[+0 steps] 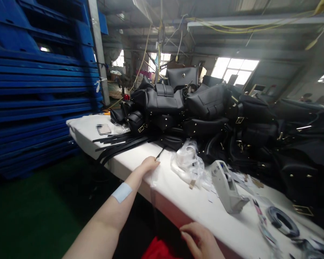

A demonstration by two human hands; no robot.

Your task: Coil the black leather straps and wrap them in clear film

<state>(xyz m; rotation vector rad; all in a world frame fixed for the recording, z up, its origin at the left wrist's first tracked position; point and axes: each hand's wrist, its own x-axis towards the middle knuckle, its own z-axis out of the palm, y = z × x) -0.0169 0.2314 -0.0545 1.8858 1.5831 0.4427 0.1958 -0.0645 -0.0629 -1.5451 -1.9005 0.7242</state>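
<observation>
My left hand (149, 164) reaches out to the near edge of a white-covered table (178, 201). Its fingers are curled over the edge beside a thin black strap end (160, 153). A pale patch sits on that forearm. My right hand (201, 239) rests low at the table's front edge, fingers curled, above something red (158, 250). What either hand holds, if anything, is hidden. A bundle of long black straps (118, 144) lies on the table to the left of my left hand.
A big heap of black leather handbags (205, 108) fills the table's far side. Crumpled clear plastic (187, 162), a white tape dispenser (228, 187) and a tape roll (283, 221) lie nearer. Stacked blue pallets (37, 79) stand left over green floor.
</observation>
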